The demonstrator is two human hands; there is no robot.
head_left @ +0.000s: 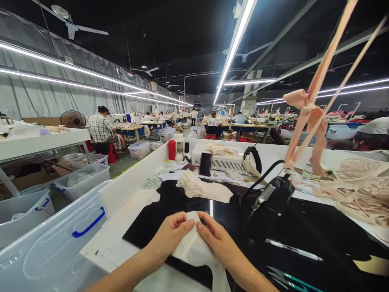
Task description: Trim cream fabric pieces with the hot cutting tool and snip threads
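Both of my hands hold one white fabric piece [194, 249] over a black cloth [304, 239] on the white table [118, 243]. My left hand [170, 235] pinches the piece's upper left edge. My right hand [217, 239] pinches its upper right edge, and the fingertips of both almost meet at the top. The fabric hangs down between my wrists toward the table's near edge.
A stack of cream fabric pieces [203, 188] lies beyond my hands. A black tool with a cable [273, 190], a pen-like tool [293, 249] and teal scissors [291, 280] sit right. Peach lace [361, 194] piles far right. Clear bins [51, 243] stand left. Other workers sit at distant tables.
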